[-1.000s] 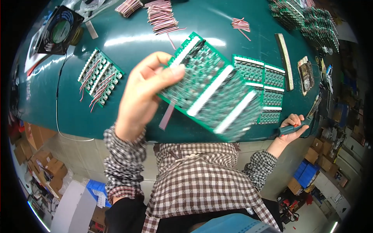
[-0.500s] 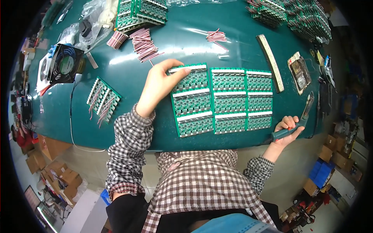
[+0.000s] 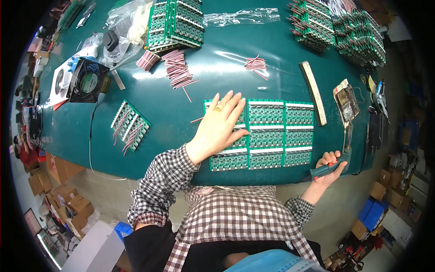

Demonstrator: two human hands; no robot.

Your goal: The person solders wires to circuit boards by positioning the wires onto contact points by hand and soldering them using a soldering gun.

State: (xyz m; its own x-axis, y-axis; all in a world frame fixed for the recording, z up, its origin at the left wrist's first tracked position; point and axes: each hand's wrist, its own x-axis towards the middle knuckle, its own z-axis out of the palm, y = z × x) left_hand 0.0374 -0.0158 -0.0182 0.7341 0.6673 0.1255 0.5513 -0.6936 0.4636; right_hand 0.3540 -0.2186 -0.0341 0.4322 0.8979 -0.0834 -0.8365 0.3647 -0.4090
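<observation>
A: What do I have at the hands?

B: On my feed, the left hand [image 3: 221, 120] lies flat, fingers long and slightly apart, thumb stretched out to the side. It covers much of the left circuit board [image 3: 229, 162]; I can't tell what is under the palm.

A: And the right hand [image 3: 331, 167]?

B: I see it curled around the handle of a soldering iron [image 3: 321, 172], off the near right corner of the boards, with the metal end pointing away from the body.

A: Where do the boards sit?

B: Three abreast on the green table [image 3: 172, 131], near its front edge. The middle board [image 3: 265, 135] and the right board [image 3: 298, 135] are in plain sight, with white strips running across them.

A: Further out?

B: Just right of them I have a pale bar [image 3: 312, 93], then a small tray [image 3: 346, 104] with a dark, grimy block. Beyond the boards lie a small pile of wires [image 3: 256, 65] and a bigger pile [image 3: 176, 68]. Well to the left, a smaller board [image 3: 130, 124] carries red and white wires, and a black fan [image 3: 88, 81] stands behind it. I see a tall stack of boards [image 3: 176, 22] at the far side.
</observation>
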